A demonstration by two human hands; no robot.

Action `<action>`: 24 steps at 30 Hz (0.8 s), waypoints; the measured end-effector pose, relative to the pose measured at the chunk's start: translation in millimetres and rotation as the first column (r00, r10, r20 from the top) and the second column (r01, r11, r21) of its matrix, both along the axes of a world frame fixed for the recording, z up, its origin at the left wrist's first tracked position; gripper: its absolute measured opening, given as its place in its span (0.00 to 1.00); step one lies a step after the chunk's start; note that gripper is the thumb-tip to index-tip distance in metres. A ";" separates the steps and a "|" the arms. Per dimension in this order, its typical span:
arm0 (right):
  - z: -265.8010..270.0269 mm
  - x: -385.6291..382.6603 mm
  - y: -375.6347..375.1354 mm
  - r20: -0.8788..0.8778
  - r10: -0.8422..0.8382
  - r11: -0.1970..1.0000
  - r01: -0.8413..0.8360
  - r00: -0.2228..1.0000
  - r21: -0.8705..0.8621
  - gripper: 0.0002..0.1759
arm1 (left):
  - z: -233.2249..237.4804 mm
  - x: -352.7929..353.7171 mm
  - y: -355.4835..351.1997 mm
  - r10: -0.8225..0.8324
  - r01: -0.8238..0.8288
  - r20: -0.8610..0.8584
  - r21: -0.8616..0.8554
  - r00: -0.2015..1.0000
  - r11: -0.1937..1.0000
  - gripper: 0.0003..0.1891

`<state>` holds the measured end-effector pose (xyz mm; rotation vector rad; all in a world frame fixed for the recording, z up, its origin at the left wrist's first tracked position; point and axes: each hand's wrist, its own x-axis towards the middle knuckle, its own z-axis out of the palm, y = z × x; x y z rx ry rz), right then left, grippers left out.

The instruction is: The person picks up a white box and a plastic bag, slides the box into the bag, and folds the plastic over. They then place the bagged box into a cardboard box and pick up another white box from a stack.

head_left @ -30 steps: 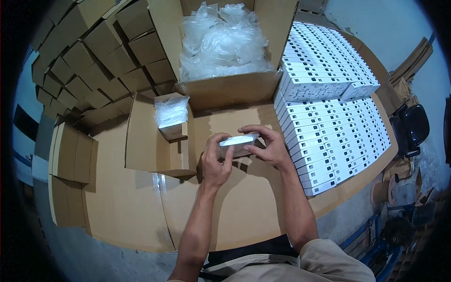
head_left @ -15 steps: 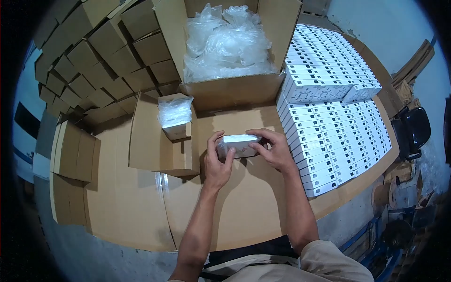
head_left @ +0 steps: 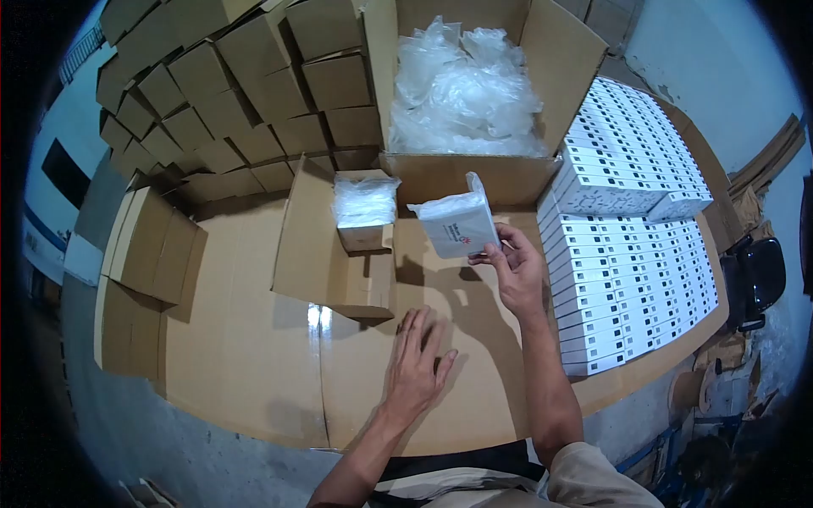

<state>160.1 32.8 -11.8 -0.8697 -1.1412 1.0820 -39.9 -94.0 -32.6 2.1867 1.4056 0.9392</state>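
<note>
Centre of frame: right hand (head_left: 513,262) grips 1 white bagged box (head_left: 461,229) by its lower right corner, raised above the cardboard surface (head_left: 246,339). Lower centre: left hand (head_left: 417,364) holds nothing, fingers spread. Left of the bagged box: open carton (head_left: 318,245) containing plastic-wrapped packs (head_left: 366,203).

A black chair (head_left: 762,275) stands at the right edge, near a pale blue wall (head_left: 720,72). A dark rectangular panel (head_left: 65,173) shows at far left. Blue metal framing (head_left: 648,459) sits lower right, on grey concrete floor (head_left: 224,470).
</note>
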 end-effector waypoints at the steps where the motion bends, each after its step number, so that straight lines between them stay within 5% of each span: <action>1: 7.3 -13.2 2.7 -0.007 0.013 1.000 -0.013 1.000 0.021 0.17 | -2.1 -4.6 -4.8 -0.027 0.027 0.029 -0.009 0.999 1.000 0.20; 5: 13.7 -57.3 26.1 0.144 0.009 0.988 -0.031 0.990 0.149 0.16 | -3.4 -12.1 -13.8 -0.069 0.070 0.022 -0.031 0.997 0.997 0.17; 14: 30.9 -97.4 50.5 0.510 0.114 0.931 -0.270 0.853 0.244 0.15 | 3.4 -14.5 -17.2 -0.081 0.070 -0.118 -0.093 0.990 0.993 0.30; 24: 34.9 -89.2 56.7 0.717 -0.137 0.847 -0.295 0.683 0.443 0.20 | 1.9 -11.8 -12.5 -0.058 0.049 -0.076 -0.114 0.995 0.992 0.23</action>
